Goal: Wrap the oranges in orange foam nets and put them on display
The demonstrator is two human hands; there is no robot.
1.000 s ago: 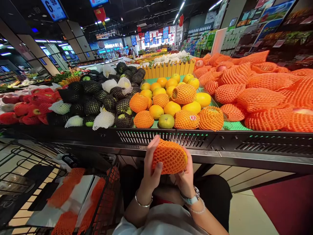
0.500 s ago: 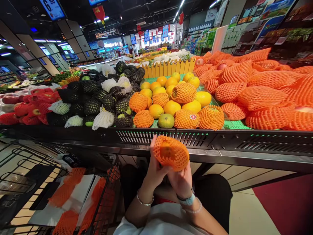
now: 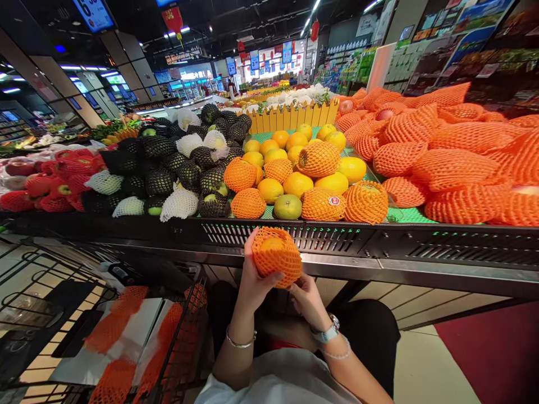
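An orange (image 3: 272, 244) in an orange foam net sleeve (image 3: 286, 261) is held up in front of the display's front rail. My left hand (image 3: 255, 283) is wrapped around its left side, thumb across the lower front. At the lower right end of the sleeve, my right hand (image 3: 309, 300) has its fingers drawn together on the netting's edge. Just beyond lie loose oranges (image 3: 297, 184), a greenish orange (image 3: 287, 207) and several netted oranges (image 3: 323, 203) on a green mat.
Black-netted fruit (image 3: 159, 182) is piled left, orange-netted fruit (image 3: 455, 160) right. A black slatted rail (image 3: 328, 238) edges the display. At lower left stands a wire cart (image 3: 174, 342) containing empty orange nets (image 3: 113, 381) and a white box (image 3: 138, 331). A small yellow fence (image 3: 290, 119) stands behind the oranges.
The netted orange has moved slightly left and turned. My right hand has slid from supporting it underneath to fingers at the sleeve's lower right edge.
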